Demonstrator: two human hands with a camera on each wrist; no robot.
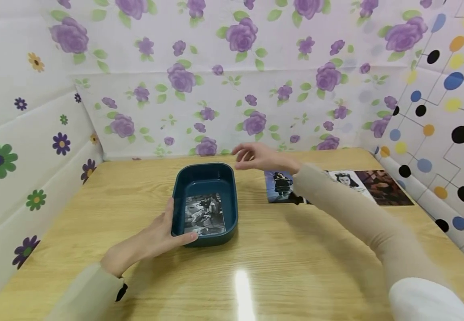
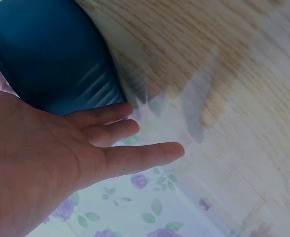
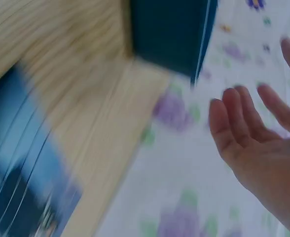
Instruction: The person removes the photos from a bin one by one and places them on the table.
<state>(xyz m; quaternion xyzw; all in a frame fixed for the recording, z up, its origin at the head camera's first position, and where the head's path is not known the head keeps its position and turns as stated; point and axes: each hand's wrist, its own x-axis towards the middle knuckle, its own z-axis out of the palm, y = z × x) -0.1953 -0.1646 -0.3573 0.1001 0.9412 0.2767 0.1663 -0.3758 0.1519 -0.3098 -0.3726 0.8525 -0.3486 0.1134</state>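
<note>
A dark teal, rounded rectangular bin (image 1: 205,172) stands on the wooden table, with a black-and-white photo print (image 1: 204,214) lying flat in its near part. My left hand (image 1: 156,232) rests against the bin's left side, its thumb across the near rim. In the left wrist view, the fingers (image 2: 144,157) of that hand stretch out fairly straight beside the teal wall. Over the table, just right of the bin's far corner, my right hand (image 1: 261,157) hovers with loosely bent fingers and holds nothing. Below its wrist lies a blue-toned picture (image 1: 277,189), partly covered by the sleeve.
To the right, a black-and-white portrait print (image 1: 350,180) and a dark reddish picture (image 1: 382,187) lie in a row with the blue one, partly behind my right forearm. Flower-patterned sheeting (image 1: 223,89) rises behind the table (image 1: 296,267); a dotted sheet (image 1: 448,133) borders the right.
</note>
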